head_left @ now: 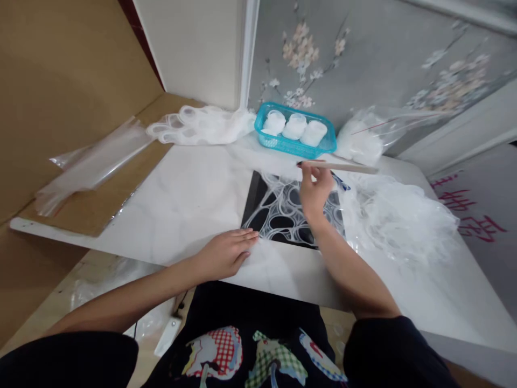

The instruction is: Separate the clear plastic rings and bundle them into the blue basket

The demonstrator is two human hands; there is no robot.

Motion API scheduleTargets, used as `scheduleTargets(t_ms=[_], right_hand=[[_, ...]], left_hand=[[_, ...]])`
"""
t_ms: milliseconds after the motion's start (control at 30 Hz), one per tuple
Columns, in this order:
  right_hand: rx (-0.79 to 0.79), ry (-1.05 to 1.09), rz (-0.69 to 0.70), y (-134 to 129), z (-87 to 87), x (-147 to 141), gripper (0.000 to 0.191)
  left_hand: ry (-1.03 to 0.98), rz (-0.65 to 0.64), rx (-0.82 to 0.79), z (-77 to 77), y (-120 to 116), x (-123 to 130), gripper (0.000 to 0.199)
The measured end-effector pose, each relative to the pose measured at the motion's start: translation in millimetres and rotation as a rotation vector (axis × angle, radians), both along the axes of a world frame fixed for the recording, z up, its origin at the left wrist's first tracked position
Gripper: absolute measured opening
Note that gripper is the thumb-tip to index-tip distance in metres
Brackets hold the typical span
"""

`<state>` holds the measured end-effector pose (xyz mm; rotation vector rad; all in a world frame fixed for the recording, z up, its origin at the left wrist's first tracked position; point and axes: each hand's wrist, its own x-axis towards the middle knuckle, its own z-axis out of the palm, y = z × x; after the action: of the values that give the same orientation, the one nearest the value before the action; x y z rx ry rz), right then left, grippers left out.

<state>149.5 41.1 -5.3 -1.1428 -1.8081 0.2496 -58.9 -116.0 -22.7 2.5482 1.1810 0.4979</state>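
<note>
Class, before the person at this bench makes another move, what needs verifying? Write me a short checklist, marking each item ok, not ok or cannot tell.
1. Left hand flat, fingertips at the near-left corner of the black board: ok.
2. Long pale tool held in the right hand: ok.
3. White netting covering the whole board: not ok; a strip along the left side is bare.
4. Loose white pile to the right separate from the netting: cannot tell; the hand and forearm hide part of the board.
5. Blue basket upright, with white rolls inside: ok.
</note>
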Motion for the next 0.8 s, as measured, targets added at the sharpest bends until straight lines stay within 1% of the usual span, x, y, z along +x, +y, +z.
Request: scheduleTargets(t_ms=[33,67,133,200,300,367,433,533,567,633,700,733,767,800], right_hand=[[-0.006,0.032,-0.016,3,3.3,4,0.028],[-0.02,0.036,0.015,2,5.1,8,0.027],[-0.064,-0.002,0.165,-12,4.4,15,0.022],[-0.123,-0.002,0.285,-28,0.5,18,0.02],[-0.192,0.055,0.377,-42,-4.3,13,0.017],[-0.222,0.073,0.435,-41,-5.0,5,0.017],[-0.242,0.076,0.483,-39,-4.6,-4,0.018],[-0.279,0.116,0.481,-42,-5.1,-16,0.019],[-0.306,0.137,0.473,-44,-6.0,-18,0.019],[-0.365,0.17,0.465,-46,-8.5,-20,0.02],[-0.396,0.167,0.46,-41,-9.7,-18,0.02],[-0.377,0.174,0.426,-33,-8.7,-15,0.021],[-0.338,0.204,0.36,-22,-6.0,-10,0.021],[-0.28,0.267,0.258,-8,-1.8,-3,0.021]], left_hand=[[-0.007,-0.007,-0.017,0.9,2,-2,0.036],[-0.019,-0.013,-0.03,2.1,5,-3,0.033],[-0.044,-0.011,-0.027,5.1,10,-3,0.027],[-0.043,-0.003,0.025,7.8,14,-1,0.027],[0.021,-0.009,0.151,9.6,19,1,0.03],[0.057,-0.006,0.208,10.4,24,-2,0.03],[0.055,0.039,0.218,12.5,32,-7,0.028],[-0.017,0.164,0.17,16.3,53,-15,0.022],[-0.042,0.186,0.154,16.7,61,-16,0.02],[-0.057,0.158,0.137,14.9,76,-17,0.019],[-0.013,0.07,0.13,10.2,87,-14,0.018],[0.021,0.037,0.126,7.4,90,-12,0.018],[0.051,0.023,0.115,5.0,91,-11,0.017],[0.074,0.024,0.098,3.1,91,-10,0.017]])
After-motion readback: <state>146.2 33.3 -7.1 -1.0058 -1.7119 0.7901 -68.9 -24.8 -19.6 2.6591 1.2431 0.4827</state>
